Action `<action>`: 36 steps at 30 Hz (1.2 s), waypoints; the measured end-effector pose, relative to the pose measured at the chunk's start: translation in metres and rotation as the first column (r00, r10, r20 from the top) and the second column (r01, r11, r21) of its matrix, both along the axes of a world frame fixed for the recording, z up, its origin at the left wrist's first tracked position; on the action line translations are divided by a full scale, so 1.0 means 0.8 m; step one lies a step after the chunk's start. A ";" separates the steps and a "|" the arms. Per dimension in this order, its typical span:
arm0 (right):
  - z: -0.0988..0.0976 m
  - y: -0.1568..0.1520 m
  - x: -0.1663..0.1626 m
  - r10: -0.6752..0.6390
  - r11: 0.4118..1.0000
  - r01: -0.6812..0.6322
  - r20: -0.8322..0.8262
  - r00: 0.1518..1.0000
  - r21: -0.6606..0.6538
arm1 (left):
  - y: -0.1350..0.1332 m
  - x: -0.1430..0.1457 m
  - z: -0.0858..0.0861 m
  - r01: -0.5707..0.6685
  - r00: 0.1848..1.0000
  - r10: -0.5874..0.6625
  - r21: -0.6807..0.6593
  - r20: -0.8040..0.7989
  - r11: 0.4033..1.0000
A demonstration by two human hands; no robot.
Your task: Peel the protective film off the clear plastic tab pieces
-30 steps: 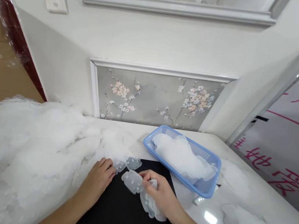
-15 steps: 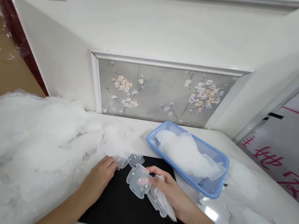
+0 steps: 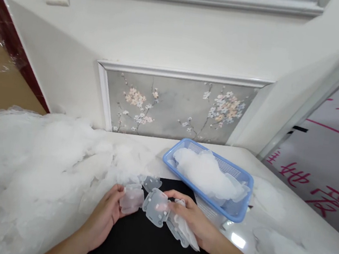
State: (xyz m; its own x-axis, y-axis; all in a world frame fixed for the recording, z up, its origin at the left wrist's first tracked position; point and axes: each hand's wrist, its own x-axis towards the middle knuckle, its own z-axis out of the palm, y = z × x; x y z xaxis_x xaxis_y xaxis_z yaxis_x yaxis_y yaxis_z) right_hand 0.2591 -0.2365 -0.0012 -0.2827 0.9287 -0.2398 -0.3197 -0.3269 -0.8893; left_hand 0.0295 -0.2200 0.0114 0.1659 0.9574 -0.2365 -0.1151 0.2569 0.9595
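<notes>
My left hand (image 3: 111, 205) grips a thin translucent plastic piece (image 3: 132, 199) with a notched outline, over the left side of a black mat (image 3: 155, 249). In my right hand (image 3: 190, 214) is a small bunch of similar pieces; one dotted translucent piece (image 3: 155, 212) is pinched out to the left, and others (image 3: 184, 232) hang below the fingers. Another dotted piece (image 3: 152, 183) lies at the mat's back edge. The two held pieces are close together, nearly edge to edge.
A large heap of white translucent pieces (image 3: 44, 168) covers the table's left side. Back right, a blue plastic basket (image 3: 244, 209) holds a pile of the same pieces (image 3: 205, 172). Behind stands a wall with a floral panel (image 3: 172, 108). A board with pink writing (image 3: 324, 165) is at right.
My left hand has drawn back from the edge of the heap, now lifting a translucent piece. The right hand keeps its bunch nearly still. The camera view has shifted slightly.
</notes>
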 end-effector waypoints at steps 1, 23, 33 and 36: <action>0.000 0.000 0.000 -0.002 1.000 0.002 0.001 1.000 0.003 | -0.002 0.002 0.000 0.018 0.998 -0.014 -0.062 0.062 0.998; -0.025 -0.012 0.006 -0.172 0.886 0.015 0.299 0.939 0.464 | -0.012 0.009 0.007 0.180 0.967 -0.120 -0.268 0.224 0.946; -0.032 -0.021 -0.012 -0.418 0.565 -0.386 0.656 0.628 0.729 | -0.023 0.018 0.013 0.303 0.922 -0.234 -0.200 0.307 0.932; -0.031 -0.020 -0.011 -0.396 0.593 -0.274 0.570 0.720 0.758 | -0.018 0.012 0.010 0.275 0.961 -0.274 -0.066 0.028 0.959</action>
State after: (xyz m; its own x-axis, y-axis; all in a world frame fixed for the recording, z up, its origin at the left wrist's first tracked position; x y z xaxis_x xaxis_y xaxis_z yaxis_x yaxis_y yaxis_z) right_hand 0.2502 -0.2527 -0.0260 -0.3047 0.8305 0.4662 0.4265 0.5567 -0.7129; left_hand 0.0394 -0.2347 0.0191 0.4252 0.8560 -0.2941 -0.0481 0.3458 0.9371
